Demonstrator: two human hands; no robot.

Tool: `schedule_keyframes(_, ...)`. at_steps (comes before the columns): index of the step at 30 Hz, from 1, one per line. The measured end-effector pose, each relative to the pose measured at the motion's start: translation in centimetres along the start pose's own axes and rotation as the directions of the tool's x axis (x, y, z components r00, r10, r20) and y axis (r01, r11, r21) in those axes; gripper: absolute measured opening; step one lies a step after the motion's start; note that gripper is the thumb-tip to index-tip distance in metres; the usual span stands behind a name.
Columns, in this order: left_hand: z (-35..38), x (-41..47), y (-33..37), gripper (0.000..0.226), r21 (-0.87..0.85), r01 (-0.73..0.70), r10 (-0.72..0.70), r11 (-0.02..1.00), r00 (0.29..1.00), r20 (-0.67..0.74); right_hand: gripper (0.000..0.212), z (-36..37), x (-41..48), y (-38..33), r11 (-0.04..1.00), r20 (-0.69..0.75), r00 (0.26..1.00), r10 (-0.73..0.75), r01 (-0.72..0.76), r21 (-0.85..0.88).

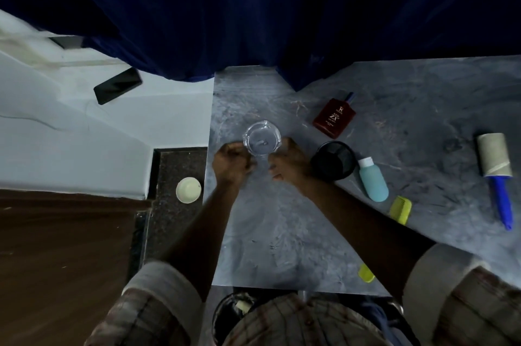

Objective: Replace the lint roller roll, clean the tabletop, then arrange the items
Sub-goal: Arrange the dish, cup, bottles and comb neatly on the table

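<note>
Step in hand: you look to be in the arranging part of the task, with both hands brought up to the clear glass dish (262, 138) near the table's left edge.
Left hand: your left hand (231, 160) sits at about 8 o'clock of the dish, fingers curled in towards the palm, its knuckles close against the dish's rim; whether it truly grips the glass I cannot tell.
Right hand: your right hand (290, 163) is at about 4 o'clock of the dish, fingers bent and loosely curled, touching or almost touching the rim; a firm hold is not shown.
Lint roller: the lint roller (497, 176) lies flat far out at 3 o'clock from the dish, well apart from both hands, blue handle pointing towards you, roll end away.
Other items: the red box (334, 118) lies at 2 o'clock; the black mesh cup (334, 160) is just beside your right hand, with the teal bottle (372, 179) touching or nearly touching it and the green comb (400, 209) beyond.
Tabletop: the grey marbled tabletop (282, 232) looks bare in front of you.
Next move: judging from this, you need a sure two-sided hold on the smooth glass before shifting it, keeping your right wrist from nudging the mesh cup.
</note>
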State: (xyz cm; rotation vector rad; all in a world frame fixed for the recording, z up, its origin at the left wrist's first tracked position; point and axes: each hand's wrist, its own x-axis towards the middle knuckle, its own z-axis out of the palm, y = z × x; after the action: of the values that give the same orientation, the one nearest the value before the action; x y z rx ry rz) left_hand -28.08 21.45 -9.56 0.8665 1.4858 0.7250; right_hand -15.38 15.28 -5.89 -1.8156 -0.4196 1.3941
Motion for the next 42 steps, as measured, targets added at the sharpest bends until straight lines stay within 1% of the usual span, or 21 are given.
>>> schedule_keyframes(2,-0.3,-1.5,-0.9,0.012,0.001,-0.014,0.014,1.000,0.997,-0.075,0.021,-1.2,-3.1,0.1,0.997,0.059,0.996,-0.070,0.072,-0.039)
schedule_keyframes(3,-0.5,-2.8,-1.1,0.010,0.044,-0.047,0.051,0.998,0.994,-0.094,0.019,-2.0,-4.8,0.4,0.991,0.078,0.991,-0.111,0.116,-0.070)
schedule_keyframes(4,-0.5,-4.2,-1.5,0.007,0.070,-0.084,0.090,0.994,0.993,-0.079,0.017,-3.1,-6.6,0.8,0.980,0.072,0.984,-0.162,0.169,-0.106)
schedule_keyframes(5,-0.4,-5.6,-1.7,0.011,0.096,-0.125,0.129,0.987,0.991,-0.033,0.016,-4.4,-8.3,1.2,0.964,0.041,0.974,-0.224,0.227,-0.140)
schedule_keyframes(7,0.4,-7.7,-2.1,0.023,0.153,-0.223,0.206,0.963,0.971,0.120,0.018,-7.7,-10.7,1.6,0.931,-0.082,0.942,-0.324,0.303,-0.202)
schedule_keyframes(8,1.0,-8.5,-2.2,0.030,0.180,-0.263,0.228,0.948,0.954,0.194,0.019,-9.4,-11.3,1.6,0.918,-0.165,0.920,-0.355,0.310,-0.246)
schedule_keyframes(10,2.1,-9.1,-2.3,0.047,0.272,-0.360,0.275,0.892,0.912,0.305,0.020,-12.5,-11.3,1.5,0.872,-0.312,0.848,-0.428,0.297,-0.389)
schedule_keyframes(11,2.9,-9.1,-2.3,0.058,0.314,-0.407,0.289,0.858,0.887,0.359,0.020,-13.7,-10.8,1.7,0.843,-0.348,0.812,-0.468,0.291,-0.453)
schedule_keyframes(12,3.5,-8.8,-2.5,0.070,0.337,-0.445,0.300,0.829,0.864,0.404,0.022,-14.4,-10.1,1.9,0.820,-0.356,0.792,-0.496,0.292,-0.493)
schedule_keyframes(14,4.9,-8.1,-2.7,0.088,0.365,-0.487,0.288,0.794,0.829,0.480,0.029,-15.1,-8.5,2.4,0.810,-0.331,0.807,-0.489,0.279,-0.516)
schedule_keyframes(16,6.1,-7.7,-2.6,0.099,0.409,-0.507,0.256,0.759,0.809,0.529,0.034,-15.0,-7.0,3.1,0.828,-0.292,0.852,-0.434,0.250,-0.502)
schedule_keyframes(18,7.0,-7.7,-2.6,0.099,0.420,-0.536,0.256,0.732,0.789,0.559,0.031,-14.4,-5.9,3.7,0.880,-0.275,0.898,-0.344,0.206,-0.427)
schedule_keyframes(19,7.4,-7.9,-2.5,0.095,0.404,-0.552,0.272,0.729,0.776,0.569,0.028,-14.0,-5.6,3.9,0.907,-0.273,0.911,-0.309,0.195,-0.374)
schedule_keyframes(21,7.6,-8.1,-2.5,0.085,0.375,-0.566,0.304,0.734,0.768,0.564,0.023,-12.9,-5.5,4.3,0.942,-0.297,0.912,-0.283,0.206,-0.263)
schedule_keyframes(23,7.3,-8.2,-2.7,0.082,0.376,-0.561,0.316,0.738,0.779,0.541,0.023,-11.8,-5.9,4.4,0.958,-0.308,0.910,-0.277,0.237,-0.161)
schedule_keyframes(25,6.0,-8.4,-2.8,0.079,0.351,-0.520,0.317,0.778,0.808,0.496,0.028,-10.6,-6.3,4.2,0.956,-0.281,0.915,-0.291,0.267,-0.121)
schedule_keyframes(27,4.0,-8.8,-2.7,0.078,0.338,-0.519,0.351,0.785,0.823,0.447,0.028,-9.3,-6.7,3.9,0.949,-0.220,0.924,-0.314,0.298,-0.101)
schedule_keyframes(30,0.7,-9.1,-2.8,0.077,0.357,-0.543,0.420,0.760,0.830,0.367,0.042,-7.1,-7.0,3.0,0.946,-0.140,0.941,-0.309,0.289,-0.147)
schedule_keyframes(35,-2.8,-8.6,-3.7,0.081,0.451,-0.446,0.393,0.773,0.895,0.212,0.035,-3.6,-6.2,2.7,0.922,-0.018,0.948,-0.318,0.304,-0.241)
schedule_keyframes(37,-3.4,-8.5,-4.0,0.085,0.464,-0.414,0.378,0.783,0.910,0.174,0.037,-2.7,-5.9,2.6,0.911,-0.011,0.950,-0.311,0.295,-0.287)
schedule_keyframes(42,-3.8,-8.6,-4.8,0.085,0.480,-0.333,0.332,0.812,0.939,0.090,0.038,-1.9,-5.4,2.5,0.872,0.041,0.940,-0.340,0.331,-0.360)
